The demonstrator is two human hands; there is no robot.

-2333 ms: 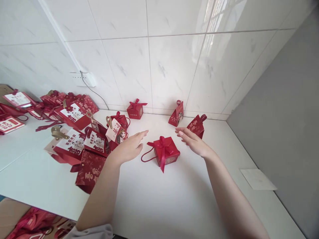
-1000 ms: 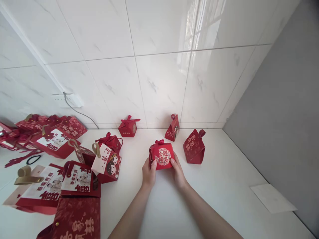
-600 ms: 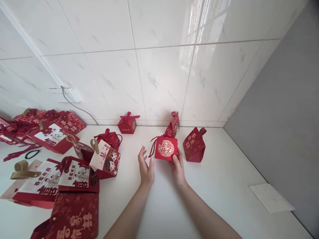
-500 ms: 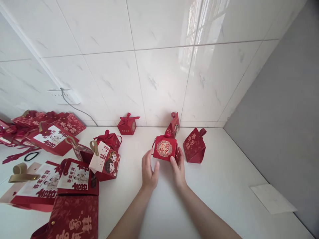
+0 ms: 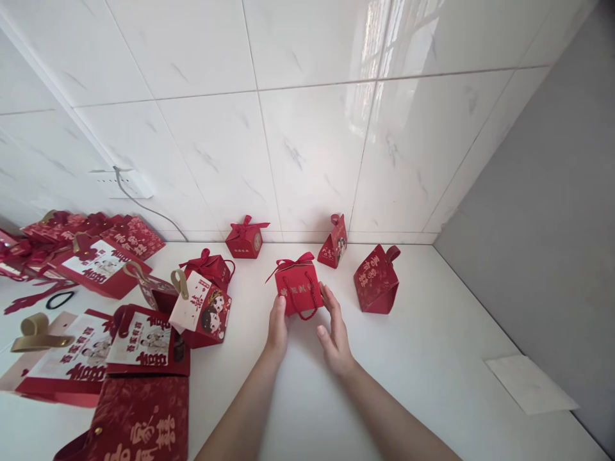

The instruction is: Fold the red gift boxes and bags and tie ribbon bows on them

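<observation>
A small red gift box (image 5: 298,288) with a ribbon bow on top and a red cord handle hanging down its front stands upright between my hands. My left hand (image 5: 277,328) grips its lower left side with thumb and fingers. My right hand (image 5: 332,330) rests against its right side, fingers stretched along the box edge. Both hands hold the box just above the white countertop (image 5: 408,358).
Other red boxes stand along the wall: a bow-topped cube (image 5: 245,237), a pointed box (image 5: 335,242) and a folded pouch box (image 5: 377,278). To the left lies a pile of red bags and cards (image 5: 139,320). A white paper sheet (image 5: 531,384) lies at the right. A grey wall borders the right.
The box was picked up off the counter and turned in my hands; the round gold emblem face showed earlier, and now the bow is on top with the cord handle facing me.
</observation>
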